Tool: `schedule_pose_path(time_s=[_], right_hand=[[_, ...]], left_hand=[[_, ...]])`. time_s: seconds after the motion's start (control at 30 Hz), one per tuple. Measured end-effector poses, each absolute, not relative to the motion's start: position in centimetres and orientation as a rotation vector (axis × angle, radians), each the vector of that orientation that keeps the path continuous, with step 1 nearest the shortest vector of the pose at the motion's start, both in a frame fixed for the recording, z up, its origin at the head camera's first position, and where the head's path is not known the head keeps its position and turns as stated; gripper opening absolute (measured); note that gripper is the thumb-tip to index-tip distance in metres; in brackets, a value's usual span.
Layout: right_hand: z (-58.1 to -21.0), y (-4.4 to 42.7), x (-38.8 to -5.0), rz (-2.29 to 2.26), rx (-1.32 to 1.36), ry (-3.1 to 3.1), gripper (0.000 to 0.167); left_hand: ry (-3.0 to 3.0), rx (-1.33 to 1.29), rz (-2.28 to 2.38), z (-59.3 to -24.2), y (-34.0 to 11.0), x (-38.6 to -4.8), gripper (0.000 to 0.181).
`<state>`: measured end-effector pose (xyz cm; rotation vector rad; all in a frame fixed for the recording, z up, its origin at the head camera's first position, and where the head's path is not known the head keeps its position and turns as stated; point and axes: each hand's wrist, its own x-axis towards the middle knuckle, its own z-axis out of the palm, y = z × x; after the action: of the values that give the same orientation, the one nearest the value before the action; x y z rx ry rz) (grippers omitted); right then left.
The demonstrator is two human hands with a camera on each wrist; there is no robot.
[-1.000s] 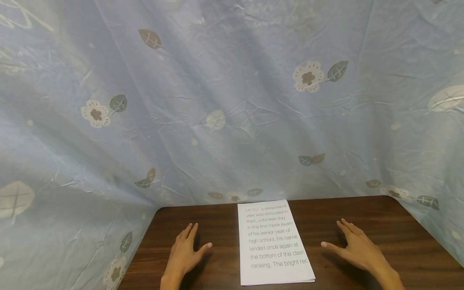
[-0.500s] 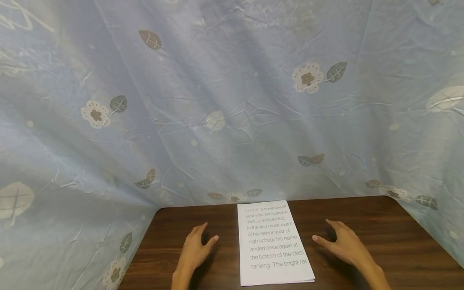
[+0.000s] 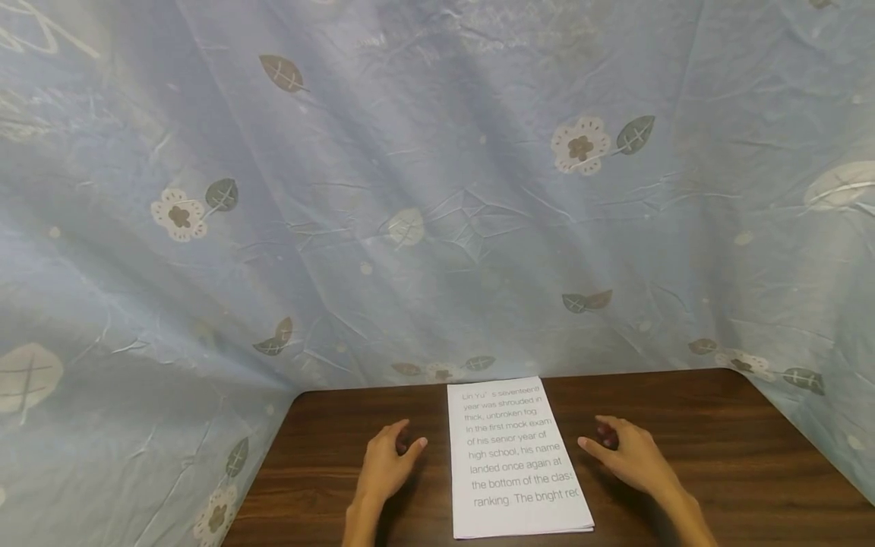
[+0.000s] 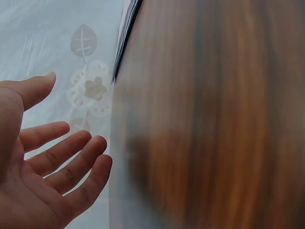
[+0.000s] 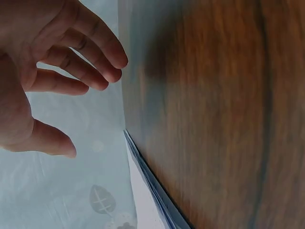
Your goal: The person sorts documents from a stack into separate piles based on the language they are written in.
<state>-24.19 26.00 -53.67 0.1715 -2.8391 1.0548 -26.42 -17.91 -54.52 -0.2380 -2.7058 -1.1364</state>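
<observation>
A stack of printed paper sheets [image 3: 513, 463] lies on the brown wooden table [image 3: 328, 433], its text facing up. To its left hovers my left hand [image 3: 384, 467], fingers relaxed and a little bent, thumb apart, touching nothing. On the other side my right hand [image 3: 632, 460] is held likewise, a short gap from the stack's right edge. The left wrist view shows the left hand [image 4: 57, 167] with spread fingers and a bare palm. In the right wrist view the right hand [image 5: 62, 62] is also without anything in it, and the stack's edge [image 5: 155, 186] shows below.
Behind the table and along its sides hangs a pale blue cloth [image 3: 465, 190] printed with leaves and flowers. The table's far edge meets this cloth, close behind the top of the paper stack.
Both hands have moved inward, the left to the right and the right to the left, closer to the stack. Their fingers have bent slightly more. The paper has stayed in place.
</observation>
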Motion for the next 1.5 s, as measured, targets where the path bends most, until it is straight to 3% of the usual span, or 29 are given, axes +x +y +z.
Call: schedule_pose_path(time_s=[0.77, 1.5], right_hand=[[-54.2, 23.6, -25.1, 1.468, 0.009, -2.787, 0.059], [-54.2, 21.2, -24.8, 1.412, -0.156, -2.844, 0.038]], left_hand=[[-2.691, -0.184, -1.248, -55.1, -14.0, -27.4, 0.048], [-2.736, 0.022, -1.359, -55.1, -11.1, -27.1, 0.04]])
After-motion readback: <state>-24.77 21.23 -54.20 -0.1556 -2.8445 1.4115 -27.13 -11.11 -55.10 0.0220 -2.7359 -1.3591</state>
